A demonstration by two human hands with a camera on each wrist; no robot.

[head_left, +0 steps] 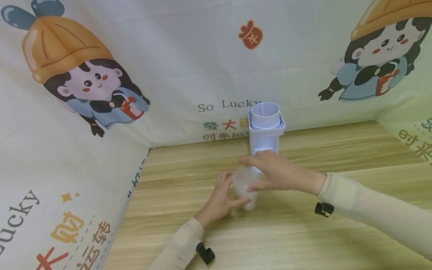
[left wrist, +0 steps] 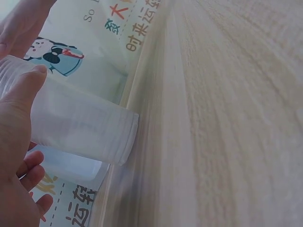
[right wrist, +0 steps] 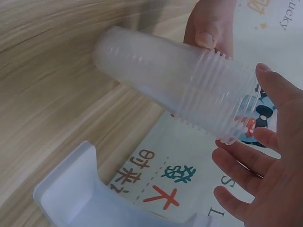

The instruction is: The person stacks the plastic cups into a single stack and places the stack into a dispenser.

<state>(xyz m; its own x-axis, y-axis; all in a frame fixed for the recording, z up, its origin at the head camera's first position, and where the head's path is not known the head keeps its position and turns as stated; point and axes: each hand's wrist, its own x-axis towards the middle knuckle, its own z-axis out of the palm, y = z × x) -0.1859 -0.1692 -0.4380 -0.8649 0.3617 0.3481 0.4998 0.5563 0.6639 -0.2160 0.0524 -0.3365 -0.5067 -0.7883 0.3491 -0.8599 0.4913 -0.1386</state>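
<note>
A stack of clear plastic cups [head_left: 245,183] stands on the wooden table, ribbed rims up and narrow base down. My left hand [head_left: 221,198] grips it from the left, thumb across the near side; the left wrist view shows that thumb [left wrist: 29,85] on the cups and the other fingers loosely bent behind. Around the top rims [right wrist: 218,94] my right hand [right wrist: 270,156] is spread. Its thumb [right wrist: 270,75] appears slightly apart from the rim, while a fingertip is at the opposite edge. Just behind the cups is a pale plastic holder [head_left: 266,140] with a round tube on top.
A printed cloth [head_left: 189,67] with cartoon figures and lettering hangs behind the table and along both sides. The wooden table top [head_left: 287,236] extends in front of the hands. A small black clip [head_left: 324,209] is on the right sleeve, another [head_left: 205,253] on the left.
</note>
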